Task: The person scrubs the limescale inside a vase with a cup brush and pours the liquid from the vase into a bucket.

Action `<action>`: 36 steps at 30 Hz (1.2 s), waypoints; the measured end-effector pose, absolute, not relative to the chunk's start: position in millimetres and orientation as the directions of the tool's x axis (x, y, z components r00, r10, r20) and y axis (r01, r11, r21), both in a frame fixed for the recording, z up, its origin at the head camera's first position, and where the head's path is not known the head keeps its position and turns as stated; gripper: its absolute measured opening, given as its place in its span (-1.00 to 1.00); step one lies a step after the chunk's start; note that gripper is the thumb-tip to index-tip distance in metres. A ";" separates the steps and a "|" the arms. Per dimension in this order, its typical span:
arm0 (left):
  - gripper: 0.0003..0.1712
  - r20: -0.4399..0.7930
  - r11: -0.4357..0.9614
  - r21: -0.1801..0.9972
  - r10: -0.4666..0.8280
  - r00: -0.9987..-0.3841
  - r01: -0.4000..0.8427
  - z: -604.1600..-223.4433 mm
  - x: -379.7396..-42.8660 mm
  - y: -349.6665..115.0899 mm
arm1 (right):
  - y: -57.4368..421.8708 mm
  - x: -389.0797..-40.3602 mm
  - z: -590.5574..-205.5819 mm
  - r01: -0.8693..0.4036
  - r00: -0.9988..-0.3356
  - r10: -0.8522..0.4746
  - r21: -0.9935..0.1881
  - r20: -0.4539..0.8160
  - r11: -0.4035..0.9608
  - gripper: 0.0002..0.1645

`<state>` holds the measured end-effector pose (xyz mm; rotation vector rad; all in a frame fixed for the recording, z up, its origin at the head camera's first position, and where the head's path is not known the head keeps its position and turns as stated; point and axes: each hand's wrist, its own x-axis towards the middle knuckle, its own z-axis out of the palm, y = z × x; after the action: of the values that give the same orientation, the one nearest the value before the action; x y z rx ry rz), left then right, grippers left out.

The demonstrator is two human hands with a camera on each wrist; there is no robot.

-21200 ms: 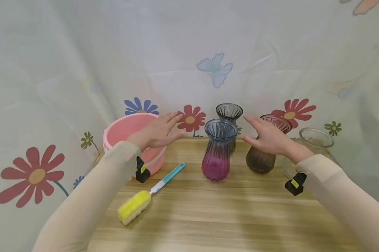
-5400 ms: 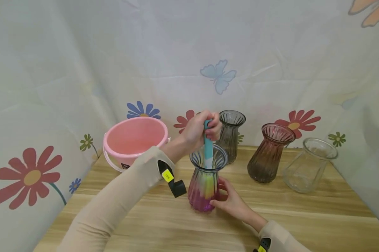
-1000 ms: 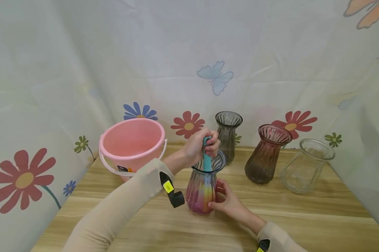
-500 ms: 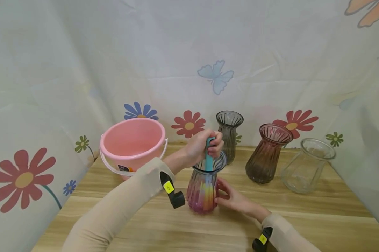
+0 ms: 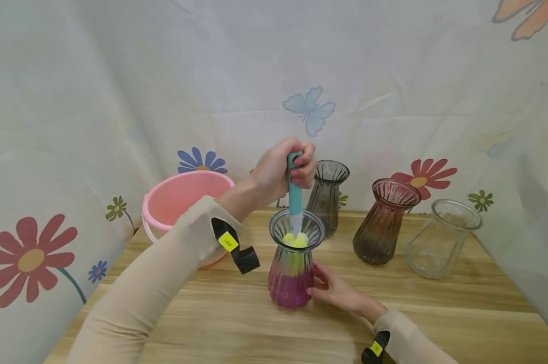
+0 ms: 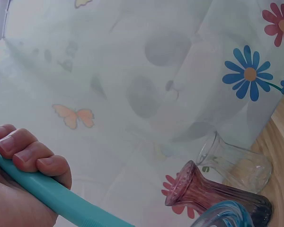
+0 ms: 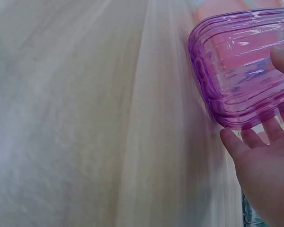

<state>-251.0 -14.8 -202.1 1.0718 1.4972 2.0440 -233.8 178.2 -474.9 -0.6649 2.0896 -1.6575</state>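
Note:
My left hand (image 5: 280,169) grips the teal handle (image 5: 295,194) of a sponge brush, its fingers curled round the upper end, also seen in the left wrist view. The brush stands upright in the neck of a ribbed glass vase (image 5: 288,293), blue at the rim and purple-pink at the base. Its yellow and white sponge head (image 5: 294,241) reaches up to just under the rim; the lower part shows through the glass. Low on the vase's right side, my right hand (image 5: 342,294) holds it between thumb and fingers, as the right wrist view also shows.
Behind the vase stands a grey glass vase (image 5: 329,194). To the right are a reddish-brown vase (image 5: 380,232) and a clear one (image 5: 433,253). A pink bucket (image 5: 157,220) sits at left, partly hidden by my left arm. A floral sheet (image 5: 237,76) hangs round the wooden table (image 5: 237,323).
Over the last half second my left hand has risen, drawing the brush up so the sponge top shows inside the neck. Much earlier the brush lay on the table and both hands were free.

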 end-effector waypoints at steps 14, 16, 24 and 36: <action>-0.73 0.272 -0.346 0.938 0.680 -0.681 0.028 -247.6 -257.9 -8.2 | 172.8 -229.9 -474.5 -0.106 -0.832 -0.554 -0.982 0.000 0.159 -0.08; -0.74 0.276 -0.353 0.935 0.672 -0.688 0.030 -255.4 -259.5 -7.2 | 171.9 -230.4 -475.3 -0.110 -0.831 -0.556 -0.984 0.015 0.139 -0.09; -0.72 0.208 -0.298 0.955 0.701 -0.682 -0.015 -278.7 -261.8 -5.4 | 172.1 -228.6 -475.2 -0.144 -0.842 -0.536 -0.983 0.062 0.113 -0.12; -0.69 0.173 -0.228 0.973 0.681 -0.712 0.018 -281.2 -261.2 -5.6 | 170.8 -226.6 -474.4 -0.115 -0.846 -0.532 -0.986 0.033 0.123 -0.10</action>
<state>-261.2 -5.6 -281.2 0.8331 1.5893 1.9897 -226.6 170.8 -474.4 -0.6302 2.0795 -1.7759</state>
